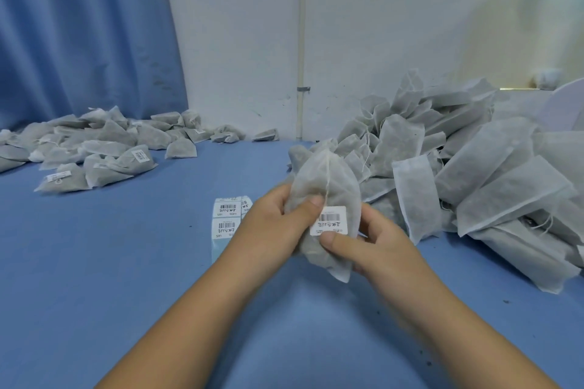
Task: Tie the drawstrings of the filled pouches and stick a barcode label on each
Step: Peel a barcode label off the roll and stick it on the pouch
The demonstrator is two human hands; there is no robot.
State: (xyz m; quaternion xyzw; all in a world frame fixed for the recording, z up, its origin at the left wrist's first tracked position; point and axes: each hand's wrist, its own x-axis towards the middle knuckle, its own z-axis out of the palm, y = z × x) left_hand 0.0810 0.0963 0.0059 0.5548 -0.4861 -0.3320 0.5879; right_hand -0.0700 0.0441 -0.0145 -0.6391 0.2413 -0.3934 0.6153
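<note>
Both hands hold one filled grey mesh pouch [322, 180] upright above the blue table. My left hand [278, 218] grips its left side, with the thumb lying on the front near the seam. My right hand [369, 240] holds the right side and lower part, its thumb pressing just under a white barcode label [330, 220] that sits on the pouch's front. A strip of barcode labels [226, 219] on blue backing lies on the table just left of my left hand.
A heap of filled pouches [474, 174] without visible labels spreads over the right side of the table. Tied, labelled pouches [94, 148] lie piled at the far left by a blue curtain [79, 25]. A white wall stands behind.
</note>
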